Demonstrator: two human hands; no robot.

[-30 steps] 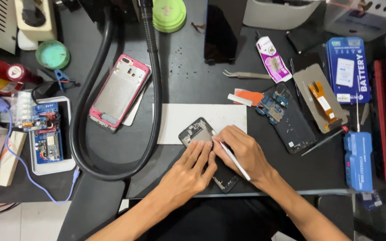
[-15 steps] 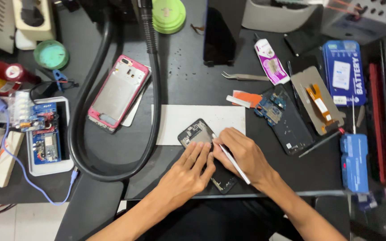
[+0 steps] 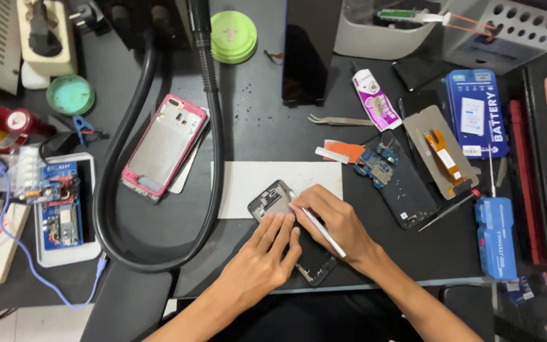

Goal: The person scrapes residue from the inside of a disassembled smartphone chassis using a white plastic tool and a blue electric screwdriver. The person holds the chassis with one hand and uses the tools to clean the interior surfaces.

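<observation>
Bare mat (image 3: 273,126) ahead; black hose (image 3: 213,158) left, circuit board (image 3: 375,166) right.

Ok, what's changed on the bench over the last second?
Hardly anything. The right hand holds the thin white tool with its tip at the upper part of the opened dark phone, as before. The left hand stays flat on the phone, pinning it down. The pink phone frame, the tweezers and the black hose lie where they were.
</observation>
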